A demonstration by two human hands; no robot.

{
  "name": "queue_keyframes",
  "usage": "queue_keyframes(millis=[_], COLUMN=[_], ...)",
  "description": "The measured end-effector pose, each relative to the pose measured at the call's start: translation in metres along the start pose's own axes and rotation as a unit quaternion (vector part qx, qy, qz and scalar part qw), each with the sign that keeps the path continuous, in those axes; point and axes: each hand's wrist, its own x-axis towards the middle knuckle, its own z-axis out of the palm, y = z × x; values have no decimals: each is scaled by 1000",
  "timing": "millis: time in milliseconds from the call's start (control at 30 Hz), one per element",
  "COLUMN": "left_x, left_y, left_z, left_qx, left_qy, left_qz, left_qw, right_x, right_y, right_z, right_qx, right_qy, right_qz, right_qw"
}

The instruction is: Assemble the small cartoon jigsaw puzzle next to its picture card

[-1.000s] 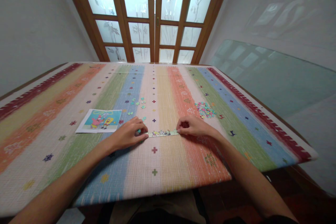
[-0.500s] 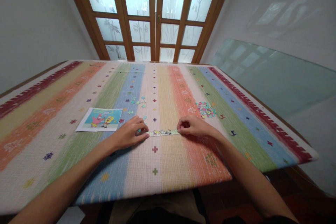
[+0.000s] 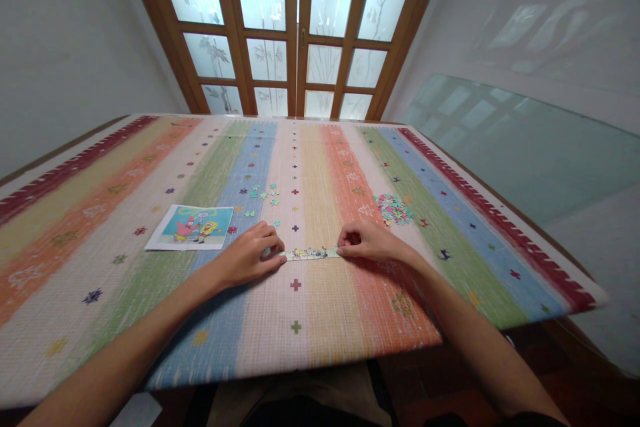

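A narrow strip of joined jigsaw puzzle pieces [image 3: 313, 253] lies across the pale and yellow stripes of the tablecloth, close in front of me. At its left end, my left hand [image 3: 254, 252] is closed, thumb and fingertips on the edge. My right hand [image 3: 369, 240] pinches the opposite end between thumb and forefinger. A greenish bit, probably a puzzle piece, shows partly under my left fingers. Just beyond that hand lie several loose teal jigsaw pieces [image 3: 274, 202]. A heap of multicoloured jigsaw pieces [image 3: 393, 209] sits past my right hand.
Left of my left hand lies a printed cartoon picture [image 3: 193, 230] on white paper. The striped tablecloth [image 3: 330, 320] covers a wide table whose front edge is near my body. Wooden doors [image 3: 295, 33] with frosted panes stand beyond the far edge.
My left fingertips have shifted very slightly to the right along the strip's left end. The right hand and the loose pieces look the same.
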Motion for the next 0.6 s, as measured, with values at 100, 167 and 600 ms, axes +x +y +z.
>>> queue_keyframes(millis=[100, 167, 600], left_x=[0, 0, -1], left_y=[0, 0, -2], left_z=[0, 1, -16], left_qx=[5, 10, 9], left_qy=[-2, -2, 62], left_qz=[-2, -2, -27], left_qw=[1000, 1000, 998], right_x=[0, 0, -2], right_y=[0, 0, -6], right_z=[0, 1, -3], right_qx=[-2, -7, 6], right_qy=[3, 7, 14], right_qz=[7, 11, 8], right_qw=[1000, 1000, 1000])
